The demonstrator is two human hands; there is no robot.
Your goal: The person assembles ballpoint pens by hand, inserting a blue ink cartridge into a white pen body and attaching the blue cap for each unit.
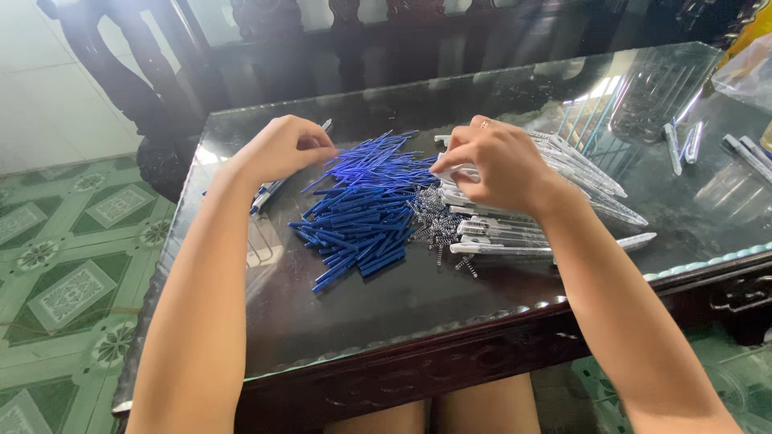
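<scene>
My left hand (283,147) is curled, fingers pinching a pen (269,191) beside the heap of blue refills (362,209) on the glass-topped bench (386,305). My right hand (490,165) pinches a clear pen barrel (498,249) over the small springs (434,221).

Right hand (498,165) hides its fingertips' grasp; clear pen barrels (515,233) partly under it; plastic bag (748,68) cut by edge.

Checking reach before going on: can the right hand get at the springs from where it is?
Probably yes. The right hand hovers just above the springs, which lie uncovered between the blue refills and clear barrels.
</scene>
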